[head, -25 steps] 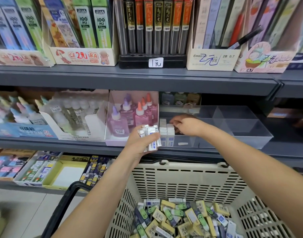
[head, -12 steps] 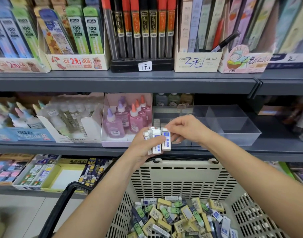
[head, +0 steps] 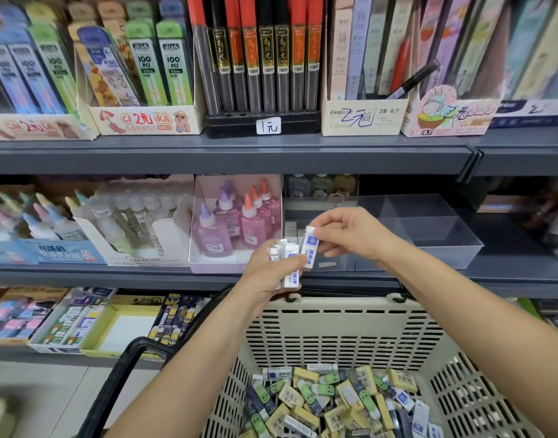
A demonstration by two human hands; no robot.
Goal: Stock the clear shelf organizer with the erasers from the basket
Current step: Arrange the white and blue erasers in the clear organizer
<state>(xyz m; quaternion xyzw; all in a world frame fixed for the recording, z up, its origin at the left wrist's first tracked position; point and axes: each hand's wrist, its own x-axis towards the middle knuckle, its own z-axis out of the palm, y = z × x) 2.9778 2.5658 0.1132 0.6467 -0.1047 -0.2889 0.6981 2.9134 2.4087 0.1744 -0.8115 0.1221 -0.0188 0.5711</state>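
Because each eraser (head: 310, 248) is small, light and firm in a smooth paper sleeve, it is likely best pinched by its long sides. The right hand (head: 350, 235) pinches one near its top end, in front of the clear shelf organizer (head: 445, 245) by the front edge of the shelf (head: 113, 273). The left hand (head: 271, 270) grips a small bunch (head: 291, 263). More lie in the basket (head: 334, 327).

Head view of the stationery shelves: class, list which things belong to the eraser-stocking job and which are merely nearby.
Job: left hand gripping an eraser bundle; right hand pinching a single eraser; clear organizer; basket; loose erasers in it.
Nearby: pink glue bottles; lead tubes; price tag.
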